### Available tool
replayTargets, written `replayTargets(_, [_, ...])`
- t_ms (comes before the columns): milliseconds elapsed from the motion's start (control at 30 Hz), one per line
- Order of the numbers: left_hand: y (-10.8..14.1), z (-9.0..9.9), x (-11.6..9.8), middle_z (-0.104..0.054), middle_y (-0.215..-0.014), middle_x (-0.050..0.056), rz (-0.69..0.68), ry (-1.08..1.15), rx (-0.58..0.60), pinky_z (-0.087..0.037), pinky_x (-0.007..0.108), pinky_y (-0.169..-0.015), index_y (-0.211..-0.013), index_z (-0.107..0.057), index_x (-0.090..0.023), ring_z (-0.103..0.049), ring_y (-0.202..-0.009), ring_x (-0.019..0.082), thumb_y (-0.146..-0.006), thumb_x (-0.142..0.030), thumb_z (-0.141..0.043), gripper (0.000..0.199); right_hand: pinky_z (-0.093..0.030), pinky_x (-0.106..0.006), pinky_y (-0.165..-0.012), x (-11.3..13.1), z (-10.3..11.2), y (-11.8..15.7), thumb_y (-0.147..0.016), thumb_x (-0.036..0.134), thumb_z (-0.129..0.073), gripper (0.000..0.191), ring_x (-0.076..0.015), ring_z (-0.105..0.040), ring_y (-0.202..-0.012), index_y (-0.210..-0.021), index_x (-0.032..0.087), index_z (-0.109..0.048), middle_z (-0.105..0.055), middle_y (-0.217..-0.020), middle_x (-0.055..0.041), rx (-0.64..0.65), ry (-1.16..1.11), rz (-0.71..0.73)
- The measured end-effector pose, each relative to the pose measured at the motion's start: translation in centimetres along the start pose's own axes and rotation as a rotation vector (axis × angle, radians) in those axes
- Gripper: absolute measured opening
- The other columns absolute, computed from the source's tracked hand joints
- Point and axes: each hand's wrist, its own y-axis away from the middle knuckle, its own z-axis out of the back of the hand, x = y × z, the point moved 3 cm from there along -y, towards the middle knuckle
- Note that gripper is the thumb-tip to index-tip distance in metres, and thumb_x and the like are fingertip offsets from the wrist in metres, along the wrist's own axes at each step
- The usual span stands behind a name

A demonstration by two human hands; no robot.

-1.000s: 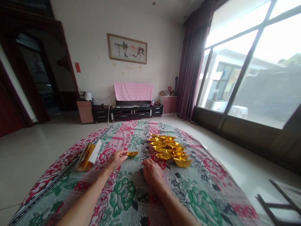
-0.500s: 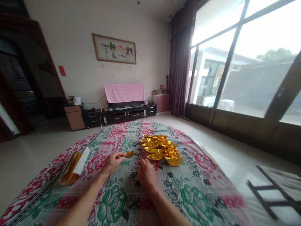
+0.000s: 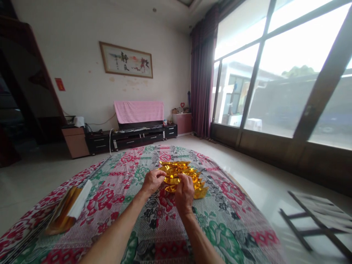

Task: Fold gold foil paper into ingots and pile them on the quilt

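Several shiny gold paper ingots, folded to pointed boat shapes, lie in overlapping rows on the flowered tablecloth. At the left side of these rows, my left hand is pinched closed on a gold paper ingot. My right hand reaches over the near part of the rows, thumb and fingers pressed together at the other end of that ingot. Its shape blends with the gold pieces behind, and my right fingers partly cover the rows.
On the left of the table, gold sheets lie beside a white paper edge. A low stool stands on the floor at right. Beyond the table is a black TV cabinet with a pink cloth above it.
Both hands have moved forward to the gold rows. My left hand brought its gold piece rightward to them, and my right hand now reaches over their near part. The view has shifted slightly right.
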Motion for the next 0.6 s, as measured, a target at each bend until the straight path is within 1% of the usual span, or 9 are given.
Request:
replayTargets(100, [-0.3,-1.0,-0.9,-0.069,-0.081,0.0,-0.072,-0.059,0.014,-0.046,0.023,-0.076,-0.071,-0.069,-0.02,-0.061,-0.077,0.013,-0.068,-0.015,-0.054,0.016,-0.038,-0.035,-0.085,-1.6,0.8,-0.9,-0.077,0.013,-0.036,0.027,-0.019,-0.051,-0.092,-0.089,0.019,-0.059,-0.059,-0.093,-0.0059,-0.066,0.067,-0.011])
replayTargets(200, [-0.4,-1.8,-0.9,-0.069,-0.084,0.001,-0.127,-0.08,0.035,-0.045,0.026,-0.082,-0.068,-0.069,-0.02,-0.061,-0.083,0.014,-0.066,-0.012,-0.056,0.016,-0.038,-0.036,-0.085,-2.4,1.3,-1.1,-0.075,0.013,-0.036,0.028,-0.0196,-0.052,-0.092,-0.089,0.018,-0.06,-0.06,-0.092,-0.0063,-0.091,0.119,-0.012])
replayTargets(300, [-0.5,-2.5,-0.4,-0.069,-0.086,0.001,-0.145,-0.095,0.046,-0.044,0.027,-0.083,-0.068,-0.069,-0.021,-0.061,-0.084,0.015,-0.066,-0.011,-0.056,0.017,-0.038,-0.036,-0.085,-2.6,1.3,-1.1,-0.075,0.014,-0.036,0.028,-0.0197,-0.052,-0.092,-0.088,0.018,-0.06,-0.061,-0.091,-0.0068,-0.092,0.146,-0.012])
replayTargets(400, [-0.4,-2.8,-0.1,-0.069,-0.088,0.001,-0.143,-0.123,0.029,-0.044,0.028,-0.084,-0.068,-0.07,-0.022,-0.061,-0.085,0.016,-0.066,-0.012,-0.057,0.017,-0.038,-0.035,-0.084,-2.7,1.2,-1.0,-0.075,0.014,-0.036,0.028,-0.0195,-0.052,-0.09,-0.088,0.017,-0.06,-0.061,-0.09,-0.0066,-0.076,0.162,-0.011])
replayTargets(600, [-0.1,-2.8,-0.3,-0.07,-0.088,0.001,-0.154,-0.114,0.001,-0.043,0.029,-0.086,-0.068,-0.069,-0.022,-0.062,-0.086,0.016,-0.066,-0.012,-0.056,0.017,-0.038,-0.034,-0.084,-2.9,1.1,-0.9,-0.074,0.014,-0.036,0.028,-0.0192,-0.052,-0.09,-0.087,0.018,-0.061,-0.061,-0.09,-0.0063,-0.07,0.158,-0.01])
